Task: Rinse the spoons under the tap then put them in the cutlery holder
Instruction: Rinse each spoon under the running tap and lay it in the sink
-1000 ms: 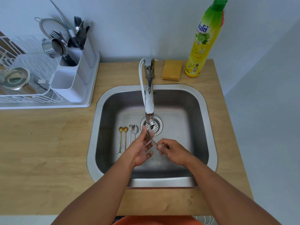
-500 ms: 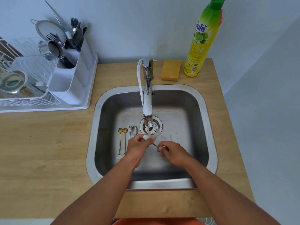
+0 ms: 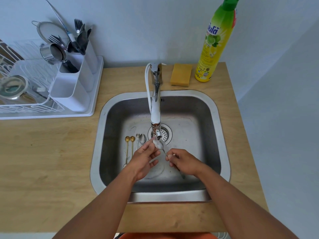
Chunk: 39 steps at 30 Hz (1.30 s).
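Observation:
A silver spoon [image 3: 159, 144] is held under the tap [image 3: 155, 116] spout, its bowl in the water stream. My right hand [image 3: 183, 162] grips its handle. My left hand [image 3: 144, 158] has thumb and fingertips on the bowl. Two gold spoons [image 3: 129, 144] and two silver spoons [image 3: 140, 140] lie side by side on the sink [image 3: 222, 145] floor, left of the drain. The white cutlery holder [image 3: 74, 88] stands on the drying rack tray at the back left, with forks, spoons and a knife in its rear compartment.
A white wire dish rack [image 3: 20, 94] with a strainer, a metal cup and a bowl sits left of the holder. A yellow sponge [image 3: 181, 75] and a green-yellow dish soap bottle [image 3: 214, 42] stand behind the sink. Wooden counter surrounds the sink.
Both hands have lifted the spoon slightly toward the spout, so its bowl now sits in the water. My left fingers moved from a fist to rubbing the bowl.

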Motion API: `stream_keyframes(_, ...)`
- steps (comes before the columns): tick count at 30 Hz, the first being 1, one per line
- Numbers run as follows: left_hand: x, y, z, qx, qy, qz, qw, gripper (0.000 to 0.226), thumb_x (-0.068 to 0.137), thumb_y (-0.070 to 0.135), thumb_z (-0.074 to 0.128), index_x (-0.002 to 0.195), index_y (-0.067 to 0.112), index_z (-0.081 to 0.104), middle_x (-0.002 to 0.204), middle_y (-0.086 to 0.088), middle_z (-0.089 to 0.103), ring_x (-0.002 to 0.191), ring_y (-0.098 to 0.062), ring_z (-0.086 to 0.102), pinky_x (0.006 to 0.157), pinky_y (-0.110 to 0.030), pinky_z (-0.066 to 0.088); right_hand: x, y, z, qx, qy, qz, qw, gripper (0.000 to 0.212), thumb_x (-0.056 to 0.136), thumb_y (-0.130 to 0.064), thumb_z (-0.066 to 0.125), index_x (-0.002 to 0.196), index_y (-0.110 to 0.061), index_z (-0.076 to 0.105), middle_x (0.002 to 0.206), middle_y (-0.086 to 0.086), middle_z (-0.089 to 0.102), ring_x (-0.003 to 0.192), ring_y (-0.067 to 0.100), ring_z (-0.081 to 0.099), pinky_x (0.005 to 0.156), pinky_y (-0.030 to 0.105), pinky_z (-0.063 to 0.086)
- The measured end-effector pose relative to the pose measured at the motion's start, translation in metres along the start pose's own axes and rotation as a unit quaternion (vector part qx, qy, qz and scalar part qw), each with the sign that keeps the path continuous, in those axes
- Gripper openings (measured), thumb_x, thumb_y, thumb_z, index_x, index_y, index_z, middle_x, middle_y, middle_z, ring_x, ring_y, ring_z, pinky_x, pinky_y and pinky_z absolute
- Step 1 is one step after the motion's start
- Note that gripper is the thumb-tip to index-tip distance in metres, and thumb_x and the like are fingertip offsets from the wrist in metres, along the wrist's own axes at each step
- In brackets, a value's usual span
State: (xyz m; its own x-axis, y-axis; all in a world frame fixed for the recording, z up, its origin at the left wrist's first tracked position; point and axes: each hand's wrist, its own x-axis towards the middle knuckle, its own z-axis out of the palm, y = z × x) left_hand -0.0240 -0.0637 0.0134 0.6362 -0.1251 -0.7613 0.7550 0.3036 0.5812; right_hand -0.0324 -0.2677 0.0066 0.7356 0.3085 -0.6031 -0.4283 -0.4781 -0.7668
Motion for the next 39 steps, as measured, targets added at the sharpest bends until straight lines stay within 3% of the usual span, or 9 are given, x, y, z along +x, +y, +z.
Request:
stream_keyframes(7,-0.003,0.001,0.007,-0.011,0.011,-0.01,1.0,0.034,0.094,0.046,0.064,0.119,0.027,0.075,0.088,0.002,0.074,0.075,-0.011,0.067,0.076,-0.032,0.056,-0.005,-0.001,0.0,0.017,-0.039,0.011,0.999,0.026,0.106,-0.032,0.051,0.087,-0.036,0.069,0.079,-0.002,0.063,0.071,0.019,0.047,0.064,0.041,0.04)
stream_keyframes(10,-0.005,-0.001,0.012,-0.061,-0.013,-0.01,0.998,0.04,0.096,0.049,0.058,0.123,0.022,0.072,0.086,0.002,0.073,0.081,-0.013,0.066,0.082,-0.036,0.056,-0.005,-0.003,-0.001,0.055,-0.041,0.013,0.998,0.026,0.107,-0.026,0.051,0.088,-0.029,0.067,0.074,-0.004,0.062,0.068,0.016,0.049,0.063,0.031,0.043)
stream_keyframes(14,-0.009,-0.005,0.013,-0.109,-0.069,-0.009,0.992,0.032,0.102,0.028,0.058,0.132,0.024,0.066,0.093,-0.001,0.073,0.088,-0.015,0.067,0.089,-0.039,0.054,-0.009,-0.008,-0.01,0.105,-0.073,0.031,0.991,0.024,0.109,-0.019,0.05,0.09,-0.019,0.064,0.07,-0.004,0.06,0.061,0.007,0.051,0.053,0.013,0.043)
stream_keyframes(17,-0.009,-0.008,0.012,-0.086,-0.046,-0.01,0.995,0.031,0.103,0.034,0.059,0.132,0.028,0.066,0.096,0.0,0.07,0.086,-0.014,0.065,0.084,-0.039,0.055,-0.01,-0.01,-0.014,0.084,-0.084,0.036,0.992,0.022,0.109,-0.017,0.05,0.091,-0.017,0.064,0.072,-0.002,0.06,0.059,0.006,0.051,0.052,0.011,0.042)
stream_keyframes(21,-0.007,-0.003,0.018,-0.061,0.025,-0.023,0.998,0.028,0.095,0.055,0.059,0.098,0.03,0.072,0.078,0.006,0.068,0.079,-0.012,0.06,0.075,-0.033,0.052,-0.011,-0.006,-0.01,0.051,-0.076,0.018,0.996,0.022,0.109,-0.018,0.051,0.094,-0.015,0.067,0.075,-0.002,0.064,0.07,0.012,0.053,0.063,0.016,0.045)
stream_keyframes(26,-0.003,0.005,0.024,-0.018,0.084,-0.015,0.996,0.036,0.1,0.06,0.051,0.098,0.029,0.068,0.092,0.005,0.067,0.088,-0.014,0.061,0.077,-0.036,0.05,-0.009,-0.006,0.003,0.074,-0.046,0.003,0.996,0.023,0.109,-0.019,0.05,0.097,-0.014,0.069,0.078,-0.001,0.07,0.071,0.013,0.058,0.07,0.024,0.051)
stream_keyframes(32,-0.002,0.009,0.025,0.086,0.14,0.041,0.985,0.038,0.106,0.051,0.045,0.107,0.02,0.068,0.11,0.003,0.075,0.104,-0.017,0.067,0.081,-0.038,0.05,0.002,-0.015,0.015,0.063,0.011,-0.008,0.998,0.021,0.107,-0.021,0.052,0.097,-0.014,0.069,0.078,-0.002,0.074,0.067,0.011,0.064,0.07,0.027,0.054)
stream_keyframes(36,-0.005,0.005,0.018,0.173,0.149,0.053,0.972,0.02,0.105,0.038,0.055,0.11,0.022,0.065,0.112,0.002,0.073,0.097,-0.015,0.067,0.085,-0.039,0.05,0.013,-0.026,0.017,0.116,0.049,0.004,0.992,0.015,0.102,-0.017,0.061,0.093,-0.011,0.071,0.083,0.005,0.081,0.07,0.017,0.075,0.081,0.036,0.062)
stream_keyframes(39,-0.01,-0.002,0.017,0.209,0.118,0.027,0.97,0.019,0.107,0.031,0.054,0.108,0.018,0.068,0.1,0.002,0.081,0.085,-0.009,0.074,0.071,-0.028,0.046,0.023,-0.034,0.015,0.171,0.08,0.013,0.982,0.013,0.099,-0.017,0.067,0.091,-0.008,0.071,0.083,0.008,0.081,0.079,0.021,0.079,0.089,0.035,0.059)
